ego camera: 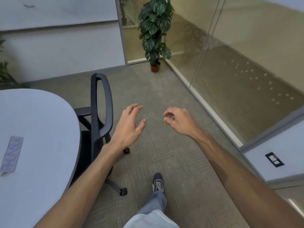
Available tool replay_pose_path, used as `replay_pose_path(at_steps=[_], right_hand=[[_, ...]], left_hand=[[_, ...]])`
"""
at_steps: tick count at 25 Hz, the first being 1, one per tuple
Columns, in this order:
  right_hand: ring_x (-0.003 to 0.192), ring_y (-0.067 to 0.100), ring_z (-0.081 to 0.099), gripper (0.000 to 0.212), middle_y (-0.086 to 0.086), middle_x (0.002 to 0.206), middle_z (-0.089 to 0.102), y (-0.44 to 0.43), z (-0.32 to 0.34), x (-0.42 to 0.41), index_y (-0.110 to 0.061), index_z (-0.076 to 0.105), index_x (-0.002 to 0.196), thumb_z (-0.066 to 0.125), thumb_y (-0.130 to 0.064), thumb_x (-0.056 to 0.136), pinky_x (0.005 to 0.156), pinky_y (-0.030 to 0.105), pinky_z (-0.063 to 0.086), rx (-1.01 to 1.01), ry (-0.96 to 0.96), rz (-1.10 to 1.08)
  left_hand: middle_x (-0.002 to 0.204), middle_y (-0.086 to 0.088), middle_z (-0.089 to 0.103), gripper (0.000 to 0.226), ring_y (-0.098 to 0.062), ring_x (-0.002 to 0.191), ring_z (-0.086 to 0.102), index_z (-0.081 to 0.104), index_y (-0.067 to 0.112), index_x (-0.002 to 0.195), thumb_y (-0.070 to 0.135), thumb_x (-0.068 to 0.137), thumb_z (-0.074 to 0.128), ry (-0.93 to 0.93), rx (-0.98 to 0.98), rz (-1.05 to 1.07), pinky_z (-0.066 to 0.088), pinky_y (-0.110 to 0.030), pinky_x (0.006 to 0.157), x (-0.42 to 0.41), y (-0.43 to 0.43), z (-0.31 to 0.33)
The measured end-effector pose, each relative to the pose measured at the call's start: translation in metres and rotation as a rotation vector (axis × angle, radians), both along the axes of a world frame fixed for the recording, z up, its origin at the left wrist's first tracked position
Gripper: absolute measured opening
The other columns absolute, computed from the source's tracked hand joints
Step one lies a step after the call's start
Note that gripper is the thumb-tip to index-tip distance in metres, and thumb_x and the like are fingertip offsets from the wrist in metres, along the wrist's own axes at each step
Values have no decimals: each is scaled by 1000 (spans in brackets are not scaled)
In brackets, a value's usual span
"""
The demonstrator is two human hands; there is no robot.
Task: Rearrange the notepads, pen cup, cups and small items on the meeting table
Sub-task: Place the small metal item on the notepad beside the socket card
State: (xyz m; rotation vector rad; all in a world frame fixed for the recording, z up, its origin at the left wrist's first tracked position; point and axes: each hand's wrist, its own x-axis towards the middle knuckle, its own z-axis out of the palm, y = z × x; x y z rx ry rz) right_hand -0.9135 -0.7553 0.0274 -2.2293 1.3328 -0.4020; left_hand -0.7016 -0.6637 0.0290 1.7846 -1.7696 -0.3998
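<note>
Grey carpet, not the desk, lies under us: left hand grip spread, right hand grip loosely curled, both empty. Swinging left, we may clip the office chair. On the desk's left, a flat translucent packet lies lengthwise away from us, far end tipped right.

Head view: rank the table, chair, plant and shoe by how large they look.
1. table, largest
2. chair
3. plant, which stands farther off, so it may really be bigger
4. shoe, smallest
</note>
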Motion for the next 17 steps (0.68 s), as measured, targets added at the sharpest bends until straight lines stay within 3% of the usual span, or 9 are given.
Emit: replay_pose_path(at_steps=[8, 17], right_hand=[[99, 20, 67, 24, 8, 112, 71, -178, 4, 46, -7, 69, 115, 65, -19, 96, 92, 38, 53, 38, 24, 102], [94, 18, 67, 20, 6, 107, 72, -348, -7, 152, -9, 71, 110, 66, -18, 93, 90, 35, 55, 28, -6, 268]], left_hand=[[145, -3, 45, 51, -19, 136, 40, 43, 14, 145, 31, 98, 54, 55, 71, 90, 33, -32, 109, 37, -165, -5], [140, -4, 48, 44, -21, 133, 41, 51, 14, 138, 31, 97, 56, 30, 115, 322, 32, -28, 103, 115, -294, -9]])
